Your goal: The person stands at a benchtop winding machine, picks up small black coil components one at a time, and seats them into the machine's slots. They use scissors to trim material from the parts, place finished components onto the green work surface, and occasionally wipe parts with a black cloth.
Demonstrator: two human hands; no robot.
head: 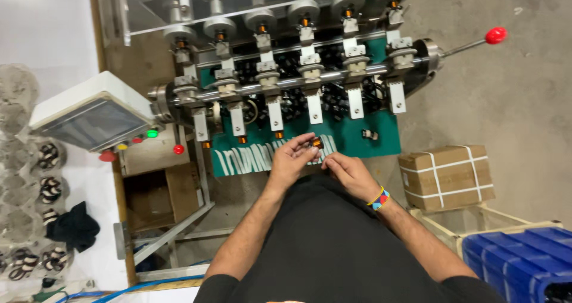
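Observation:
My left hand (pixel 293 158) pinches a small copper-wound coil bobbin (pixel 316 143) between thumb and fingertips, just in front of a multi-spindle winding machine (pixel 286 82). My right hand (pixel 348 171), with a beaded bracelet at the wrist, sits right beside it with fingers curled near the bobbin; whether it holds anything is hidden. Both hands hover over the machine's green tray (pixel 369 151), which carries white strips along its front edge and a loose small bobbin (pixel 370 135). Several spindles above carry orange coils.
A grey control box (pixel 95 119) with red, yellow and green buttons stands left. A red-knobbed lever (pixel 494 35) sticks out at the right. A strapped cardboard box (pixel 448 176) and a blue crate (pixel 521 264) stand right. Trays with wound parts (pixel 30 219) lie far left.

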